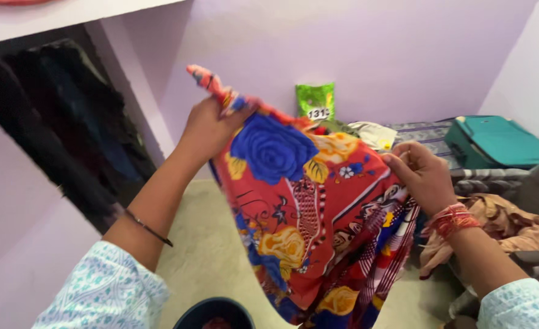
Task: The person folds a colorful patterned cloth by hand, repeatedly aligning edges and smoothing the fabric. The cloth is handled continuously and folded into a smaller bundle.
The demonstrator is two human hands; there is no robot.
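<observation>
1. a red floral cloth with large blue and yellow flowers is held up in the air between both hands, in the middle of the view.
2. the left hand is closed around an upper corner of the cloth, and the bunched end of that corner is seen sticking up past the fingers.
3. the right hand is closed on the opposite upper edge, the fabric being pinched between thumb and fingers; red bangles are worn on that wrist.
4. a thin dark band is worn on the left forearm, and light patterned sleeves are seen on both arms.
5. the lower part of the cloth is left hanging loose, above the pale floor and just beside a dark round basin at the bottom edge.
6. a green packet is propped against the lilac wall behind the cloth.
7. a teal suitcase is seen lying at the right, well apart from the hands.
8. a heap of brownish clothes is piled below the suitcase, near the right forearm.
9. dark garments are seen hanging under a shelf at the left.
</observation>
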